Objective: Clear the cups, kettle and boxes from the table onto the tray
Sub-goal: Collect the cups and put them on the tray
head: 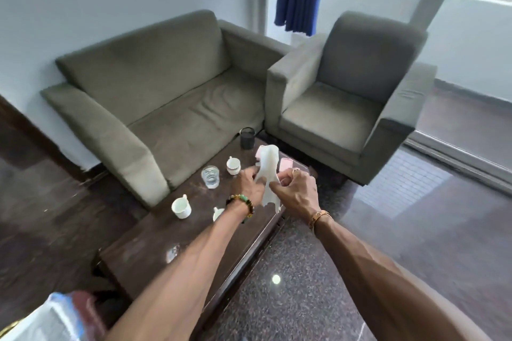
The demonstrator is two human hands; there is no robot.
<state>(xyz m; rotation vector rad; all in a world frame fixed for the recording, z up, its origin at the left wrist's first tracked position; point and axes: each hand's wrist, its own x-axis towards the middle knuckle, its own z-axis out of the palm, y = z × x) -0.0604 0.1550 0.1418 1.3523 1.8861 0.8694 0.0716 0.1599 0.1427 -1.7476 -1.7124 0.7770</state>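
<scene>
Both hands hold a crumpled white tissue (268, 171) above the dark wooden table (155, 252). My left hand (249, 184) pinches its left side and my right hand (297, 191) grips its right side. On the table stand a white cup (181, 206), a second white cup (233, 165), and a third (217, 214) partly hidden by my left wrist. A clear glass (210, 176) sits between them. A dark kettle (247, 138) stands at the far end. Pink boxes (286, 165) lie behind the tissue, partly hidden. No tray is in view.
A grey sofa (166, 97) runs along the table's left side and a grey armchair (346, 97) stands past its far end. A bluish plastic-wrapped thing (52, 318) sits at the lower left. Speckled stone floor (360, 243) lies to the right.
</scene>
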